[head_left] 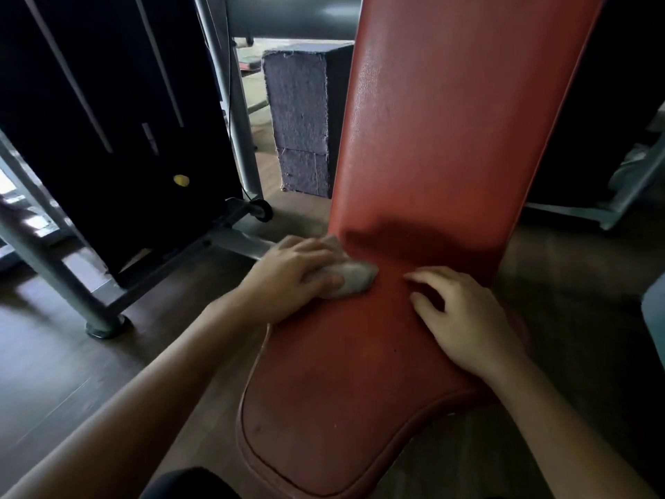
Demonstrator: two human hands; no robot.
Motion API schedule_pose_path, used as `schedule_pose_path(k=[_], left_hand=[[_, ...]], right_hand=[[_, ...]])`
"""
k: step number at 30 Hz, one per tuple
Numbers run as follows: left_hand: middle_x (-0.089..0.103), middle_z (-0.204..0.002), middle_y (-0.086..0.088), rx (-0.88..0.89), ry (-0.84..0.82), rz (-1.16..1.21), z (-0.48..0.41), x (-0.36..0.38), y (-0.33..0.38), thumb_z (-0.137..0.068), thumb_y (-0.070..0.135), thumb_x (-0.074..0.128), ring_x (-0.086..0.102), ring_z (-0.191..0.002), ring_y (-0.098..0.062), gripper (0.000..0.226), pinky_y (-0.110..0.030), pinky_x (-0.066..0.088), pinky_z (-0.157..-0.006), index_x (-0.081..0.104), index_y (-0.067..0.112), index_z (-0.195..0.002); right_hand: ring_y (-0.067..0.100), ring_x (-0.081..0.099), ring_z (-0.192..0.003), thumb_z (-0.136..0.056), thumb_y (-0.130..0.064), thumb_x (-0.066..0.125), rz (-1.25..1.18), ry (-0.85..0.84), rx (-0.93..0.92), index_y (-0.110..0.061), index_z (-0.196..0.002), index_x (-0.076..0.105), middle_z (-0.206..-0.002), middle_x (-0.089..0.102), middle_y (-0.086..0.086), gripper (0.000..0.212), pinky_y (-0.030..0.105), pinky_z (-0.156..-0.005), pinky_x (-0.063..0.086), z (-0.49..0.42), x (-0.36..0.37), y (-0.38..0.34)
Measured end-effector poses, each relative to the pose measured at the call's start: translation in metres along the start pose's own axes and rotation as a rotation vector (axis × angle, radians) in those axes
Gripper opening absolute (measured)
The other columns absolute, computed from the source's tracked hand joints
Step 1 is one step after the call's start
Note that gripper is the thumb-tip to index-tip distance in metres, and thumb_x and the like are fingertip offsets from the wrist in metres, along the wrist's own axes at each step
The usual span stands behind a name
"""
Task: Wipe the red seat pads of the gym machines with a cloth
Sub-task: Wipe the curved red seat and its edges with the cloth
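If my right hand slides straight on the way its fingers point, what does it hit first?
Probably the cloth held by the left hand. The right hand rests on the seat pad, fingers aimed at the cloth, with only bare pad between.

Dim, glare on backrest (370,84), perhaps soft edges

Two hands are counted: one left hand (291,279) and one right hand (464,318). One cloth (351,279) is seen. Two red pads are counted, one seat (342,390) and one backrest (449,120). One grey block (302,120) is seen.
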State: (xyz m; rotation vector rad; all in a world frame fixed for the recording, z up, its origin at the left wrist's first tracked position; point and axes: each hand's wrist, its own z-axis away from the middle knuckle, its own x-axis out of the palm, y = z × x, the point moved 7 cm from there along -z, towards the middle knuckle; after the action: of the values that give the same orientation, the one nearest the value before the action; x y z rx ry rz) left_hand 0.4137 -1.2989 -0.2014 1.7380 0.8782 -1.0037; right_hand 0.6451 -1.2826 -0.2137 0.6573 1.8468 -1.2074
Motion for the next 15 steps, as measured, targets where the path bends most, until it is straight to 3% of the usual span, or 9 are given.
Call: schedule_pose_path(k=[3,9,11,15], left_hand=[[0.058,-0.135,0.027,0.093,-0.024,0.122,0.041,0.002,0.022,-0.094,0.062,0.046,0.044,-0.131,0.001,0.047,-0.019,0.029,-0.111,0.064,0.043,-0.132],[0.06,-0.137,0.014,-0.011,-0.056,0.071,-0.029,0.001,-0.025,-0.083,0.069,0.048,0.045,-0.129,-0.012,0.062,-0.036,0.033,-0.114,0.067,0.033,-0.13],[0.061,-0.134,0.017,-0.037,-0.017,0.057,-0.034,0.001,-0.03,-0.083,0.068,0.05,0.044,-0.126,-0.009,0.06,-0.032,0.032,-0.112,0.067,0.034,-0.129],[0.064,-0.129,0.018,0.114,-0.001,0.111,0.019,-0.006,0.014,-0.088,0.061,0.051,0.046,-0.122,0.001,0.051,-0.019,0.03,-0.11,0.071,0.031,-0.125]], right_hand=[[0.011,0.051,-0.126,-0.096,-0.036,0.057,-0.007,0.009,0.028,-0.04,-0.126,0.064,-0.136,0.057,-0.02,0.031,0.041,-0.107,0.039,-0.001,0.001,0.001],[0.008,0.048,-0.128,-0.097,-0.039,0.056,-0.01,0.009,0.033,-0.042,-0.127,0.062,-0.138,0.055,-0.021,0.031,0.041,-0.108,0.039,-0.001,0.0,0.001],[0.01,0.049,-0.128,-0.098,-0.039,0.055,-0.007,0.005,0.027,-0.042,-0.127,0.062,-0.138,0.055,-0.021,0.03,0.041,-0.108,0.039,0.0,0.0,0.001],[0.012,0.05,-0.126,-0.097,-0.037,0.057,0.002,0.016,0.026,-0.04,-0.125,0.063,-0.137,0.056,-0.021,0.03,0.039,-0.106,0.038,-0.001,0.001,0.001]])
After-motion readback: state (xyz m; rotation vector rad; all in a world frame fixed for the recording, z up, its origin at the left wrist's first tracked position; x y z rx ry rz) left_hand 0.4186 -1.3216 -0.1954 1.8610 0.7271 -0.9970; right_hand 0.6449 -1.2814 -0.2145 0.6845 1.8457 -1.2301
